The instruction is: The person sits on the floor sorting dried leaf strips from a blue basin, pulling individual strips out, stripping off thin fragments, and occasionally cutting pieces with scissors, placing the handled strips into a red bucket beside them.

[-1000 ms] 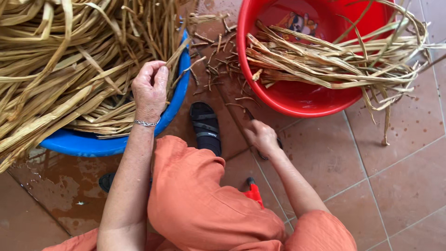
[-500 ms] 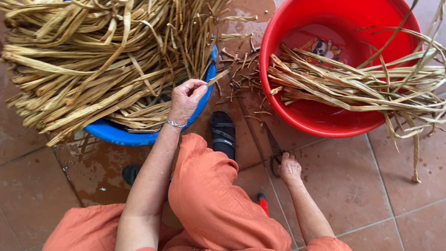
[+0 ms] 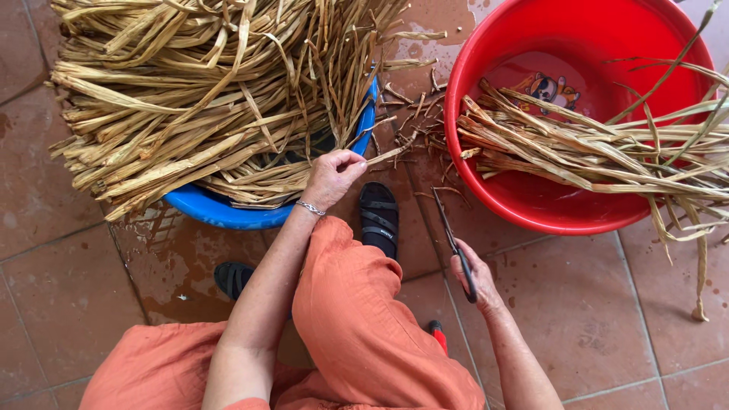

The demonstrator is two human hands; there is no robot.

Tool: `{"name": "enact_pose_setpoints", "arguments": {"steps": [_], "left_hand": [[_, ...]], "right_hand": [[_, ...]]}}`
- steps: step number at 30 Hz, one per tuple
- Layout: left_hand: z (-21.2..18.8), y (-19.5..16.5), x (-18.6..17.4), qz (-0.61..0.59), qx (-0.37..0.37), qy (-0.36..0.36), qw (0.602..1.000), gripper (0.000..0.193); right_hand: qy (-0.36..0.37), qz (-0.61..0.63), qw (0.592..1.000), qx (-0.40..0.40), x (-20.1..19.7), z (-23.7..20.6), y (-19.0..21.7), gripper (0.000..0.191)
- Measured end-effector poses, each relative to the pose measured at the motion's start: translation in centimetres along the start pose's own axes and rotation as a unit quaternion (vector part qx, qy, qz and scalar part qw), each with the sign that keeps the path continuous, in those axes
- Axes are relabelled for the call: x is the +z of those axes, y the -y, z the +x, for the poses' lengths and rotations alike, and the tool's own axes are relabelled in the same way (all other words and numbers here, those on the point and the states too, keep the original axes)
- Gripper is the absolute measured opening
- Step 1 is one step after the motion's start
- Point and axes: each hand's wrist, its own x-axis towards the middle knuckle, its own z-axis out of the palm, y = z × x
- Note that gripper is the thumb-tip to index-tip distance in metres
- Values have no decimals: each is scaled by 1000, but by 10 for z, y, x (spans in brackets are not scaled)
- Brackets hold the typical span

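Note:
My left hand (image 3: 332,176) pinches one dried straw-coloured leaf strip (image 3: 380,157) at the rim of the blue basin (image 3: 220,212), which is heaped with a big pile of the same dried strips (image 3: 205,91). A thin bracelet circles that wrist. My right hand (image 3: 472,279) is low over the tiled floor and grips a pair of dark scissors (image 3: 453,241), blades pointing away toward the red basin (image 3: 531,209). Several longer strips (image 3: 592,152) lie across the red basin and hang over its right edge.
I sit with orange trousers (image 3: 357,326) over my knees and black sandals (image 3: 378,216) on my feet. Short cut-off scraps (image 3: 414,129) litter the wet brown tiles between the two basins. A red-handled object (image 3: 437,332) pokes out by my right knee.
My left hand has pulled one strip out from the blue basin's pile. My right hand has picked the scissors up off the floor. The view has shifted left and closer.

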Motion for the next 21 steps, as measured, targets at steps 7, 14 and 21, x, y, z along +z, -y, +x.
{"name": "enact_pose_setpoints", "arguments": {"steps": [7,14,21], "left_hand": [[-8,-1,2,37,1,44,998,15],[-15,3,10,18,-29,88,996,16],[-1,8,6,-3,-6,-44,999,20]], "right_hand": [[142,257,944,-152,28,7,52,95],[95,296,947,-79,43,23,63,73],[19,287,956,-61,49,24,59,54]]}}
